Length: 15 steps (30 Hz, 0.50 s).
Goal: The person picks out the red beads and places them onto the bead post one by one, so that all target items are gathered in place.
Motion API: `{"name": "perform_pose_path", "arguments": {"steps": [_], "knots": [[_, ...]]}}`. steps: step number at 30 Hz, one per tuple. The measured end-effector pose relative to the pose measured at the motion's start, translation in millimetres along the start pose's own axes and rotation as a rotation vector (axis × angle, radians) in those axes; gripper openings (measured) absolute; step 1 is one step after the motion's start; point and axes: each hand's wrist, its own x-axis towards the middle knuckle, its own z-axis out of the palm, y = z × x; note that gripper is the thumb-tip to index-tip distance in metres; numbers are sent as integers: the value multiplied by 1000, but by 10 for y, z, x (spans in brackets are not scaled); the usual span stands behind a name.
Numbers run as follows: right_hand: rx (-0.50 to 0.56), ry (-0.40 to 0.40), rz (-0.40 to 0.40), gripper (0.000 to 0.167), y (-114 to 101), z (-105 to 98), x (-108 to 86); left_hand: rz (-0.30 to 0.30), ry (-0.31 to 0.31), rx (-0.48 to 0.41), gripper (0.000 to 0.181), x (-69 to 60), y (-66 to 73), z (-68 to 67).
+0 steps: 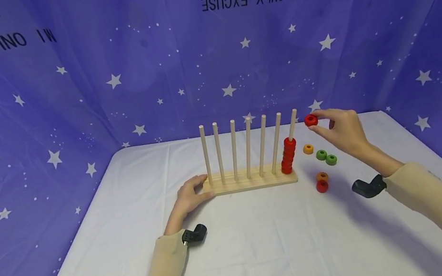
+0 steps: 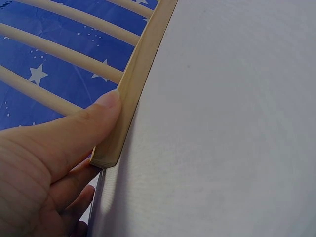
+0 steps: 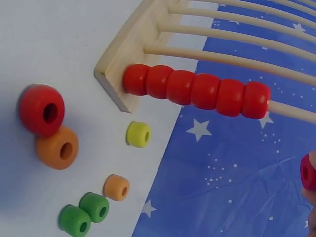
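Observation:
A wooden rack [image 1: 250, 184] with several upright pegs stands on the table. Several red beads [image 1: 288, 156] are stacked on its rightmost peg, whose upper part is bare. My left hand [image 1: 188, 195] grips the left end of the base; in the left wrist view the thumb lies on the front face, with the other fingers partly hidden behind. Between thumb and fingertips, my right hand [image 1: 343, 130] pinches a red bead [image 1: 311, 120], just right of that peg's top and apart from it. Only the bead and some fingertips show at the right wrist view's edge.
Right of the rack lie loose beads: a red one [image 1: 321, 186] touching an orange one [image 1: 321, 177], another orange one [image 1: 308, 149], and two green ones [image 1: 321, 155]. The right wrist view also has a yellow bead [image 3: 139, 134]. A starry blue curtain [image 1: 225, 69] hangs behind.

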Motion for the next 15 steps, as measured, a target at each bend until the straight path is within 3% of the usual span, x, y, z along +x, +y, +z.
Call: {"name": "perform_pose_path", "arguments": {"steps": [15], "knots": [[75,56,-35,33,-137,-34,72,-12,0,0,66,-5,13,-8]]}}
